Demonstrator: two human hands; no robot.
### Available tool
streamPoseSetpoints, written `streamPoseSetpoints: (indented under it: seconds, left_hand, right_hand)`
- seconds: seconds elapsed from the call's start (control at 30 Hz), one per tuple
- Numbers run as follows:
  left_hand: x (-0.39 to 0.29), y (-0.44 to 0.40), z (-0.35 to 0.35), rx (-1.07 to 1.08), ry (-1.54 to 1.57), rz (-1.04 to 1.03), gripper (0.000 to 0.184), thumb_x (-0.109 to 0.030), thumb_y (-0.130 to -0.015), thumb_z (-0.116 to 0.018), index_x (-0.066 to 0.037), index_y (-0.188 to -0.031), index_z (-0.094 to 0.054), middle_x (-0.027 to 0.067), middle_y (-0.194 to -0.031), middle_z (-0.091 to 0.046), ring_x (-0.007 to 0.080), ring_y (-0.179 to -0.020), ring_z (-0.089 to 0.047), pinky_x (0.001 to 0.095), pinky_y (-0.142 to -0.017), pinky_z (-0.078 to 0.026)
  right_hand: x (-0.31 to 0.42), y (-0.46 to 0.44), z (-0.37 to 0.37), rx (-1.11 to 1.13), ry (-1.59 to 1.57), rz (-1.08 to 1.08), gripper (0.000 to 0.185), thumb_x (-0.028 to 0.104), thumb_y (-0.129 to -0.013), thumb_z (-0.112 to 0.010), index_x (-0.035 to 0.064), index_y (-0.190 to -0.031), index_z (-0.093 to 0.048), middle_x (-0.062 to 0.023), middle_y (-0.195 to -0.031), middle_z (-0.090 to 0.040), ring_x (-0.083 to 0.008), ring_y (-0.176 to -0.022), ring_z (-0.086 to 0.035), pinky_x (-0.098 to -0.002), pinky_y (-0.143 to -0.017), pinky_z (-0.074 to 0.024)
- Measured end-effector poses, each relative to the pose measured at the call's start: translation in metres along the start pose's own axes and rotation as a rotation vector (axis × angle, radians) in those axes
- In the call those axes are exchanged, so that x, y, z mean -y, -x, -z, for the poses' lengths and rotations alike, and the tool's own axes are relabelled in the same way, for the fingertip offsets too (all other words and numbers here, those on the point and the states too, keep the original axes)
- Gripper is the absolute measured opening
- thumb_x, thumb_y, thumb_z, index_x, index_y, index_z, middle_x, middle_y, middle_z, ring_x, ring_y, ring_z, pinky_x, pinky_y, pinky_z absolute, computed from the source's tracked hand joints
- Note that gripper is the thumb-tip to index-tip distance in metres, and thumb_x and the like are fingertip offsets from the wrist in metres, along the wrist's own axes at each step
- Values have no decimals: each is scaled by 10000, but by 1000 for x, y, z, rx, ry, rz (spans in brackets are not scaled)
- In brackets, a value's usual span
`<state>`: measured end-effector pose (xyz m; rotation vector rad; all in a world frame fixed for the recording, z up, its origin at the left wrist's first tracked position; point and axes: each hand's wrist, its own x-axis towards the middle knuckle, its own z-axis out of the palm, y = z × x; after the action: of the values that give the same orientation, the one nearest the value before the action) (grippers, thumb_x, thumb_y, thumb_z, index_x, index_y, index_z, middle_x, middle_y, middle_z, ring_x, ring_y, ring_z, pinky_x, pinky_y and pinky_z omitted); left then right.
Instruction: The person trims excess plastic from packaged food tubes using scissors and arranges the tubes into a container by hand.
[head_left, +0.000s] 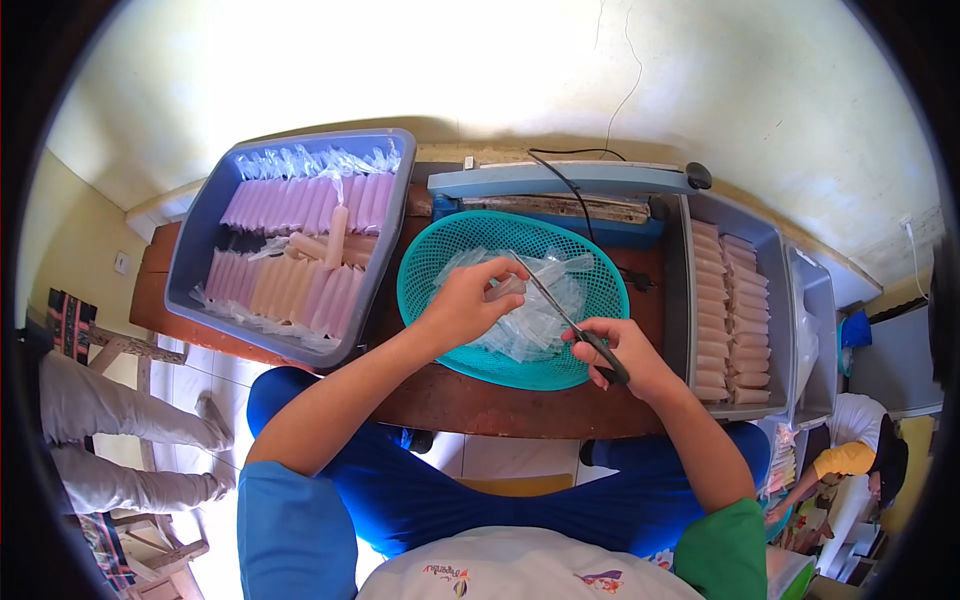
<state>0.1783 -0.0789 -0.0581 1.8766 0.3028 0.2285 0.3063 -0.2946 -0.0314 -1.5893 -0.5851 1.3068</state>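
My right hand (628, 358) grips a pair of scissors (598, 347) by the dark handles, the long blades pointing up and left. The blade tips come close to the fingers of my left hand (470, 302), which are pinched together; what they hold, if anything, is too small to name. Both hands are above a turquoise plastic basket (440, 365). Inside it lies a loose heap of clear plastic scraps (535, 325).
On the left, a grey tub (385, 270) contains rows of purple and peach filled plastic tubes (300, 205). A blue bag sealer (560, 180) with a cord stands behind the basket. More filled tubes (710, 300) fill a grey bin (680, 240) at right. Another person (855, 430) bends at far right.
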Motion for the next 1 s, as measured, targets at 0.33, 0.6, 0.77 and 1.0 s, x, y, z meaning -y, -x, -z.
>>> streamPoseSetpoints:
  seconds: [0.33,0.6,0.77,1.0]
  left_hand:
    - [5,-2,-1,77,93,30,256,-46,-846,-646,-4,-1092,-593,54,-953,-631,110,-741,-622,244,-676,-491]
    - [3,-2,-1,102,101,64,268,-47,-848,-652,-10,-1105,-584,68,-976,-632,114,-763,-635,249,-674,-495]
    - [9,-2,-5,46,112,27,285,-81,-823,-684,-14,-1075,-570,118,-923,-661,162,-745,-655,298,-670,-501]
    - [11,-2,-5,7,99,71,353,-102,-795,-721,11,-1069,-528,156,-982,-657,189,-777,-670,298,-683,-510]
  right_hand:
    - [-3,-1,-1,-7,-27,12,432,321,-811,-754,-20,-1044,-627,12,-660,-559,-59,-471,-499,-212,-440,-398]
    - [-6,-2,-2,-17,-57,29,414,304,-815,-753,-29,-1026,-628,1,-668,-570,-60,-457,-496,-215,-422,-388]
    - [-6,-2,-2,-30,-56,38,407,305,-813,-756,-33,-1008,-641,-8,-667,-578,-60,-444,-489,-218,-411,-373]
    - [-4,-1,-3,-38,-62,39,417,314,-806,-762,-38,-998,-648,-6,-648,-574,-56,-440,-481,-216,-408,-368]
